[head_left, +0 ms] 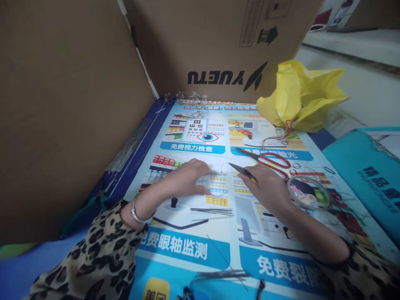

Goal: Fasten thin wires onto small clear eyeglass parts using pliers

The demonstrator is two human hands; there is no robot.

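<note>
My left hand point(192, 177) is closed, thumb and fingers pinching a thin wire bent into a round loop point(227, 192). My right hand point(270, 187) grips a pair of needle-nose pliers point(242, 170), whose dark tip points left towards the top of the wire. A smaller curl of wire stands by that tip; whether the jaws touch it is too fine to tell. Just beyond my right hand lie scissors with orange-red handles point(276, 160). Below the loop rests a bundle of straight wire pieces point(212, 211).
Under everything is a printed poster point(187, 250). Cardboard point(212, 46) walls the back and left. Yellow crumpled wrapping point(296, 96), a round coil point(308, 206) and a turquoise box point(365, 166) are at the right. More wires point(221, 275) lie in front; green-handled pliers point(90, 206) sit left.
</note>
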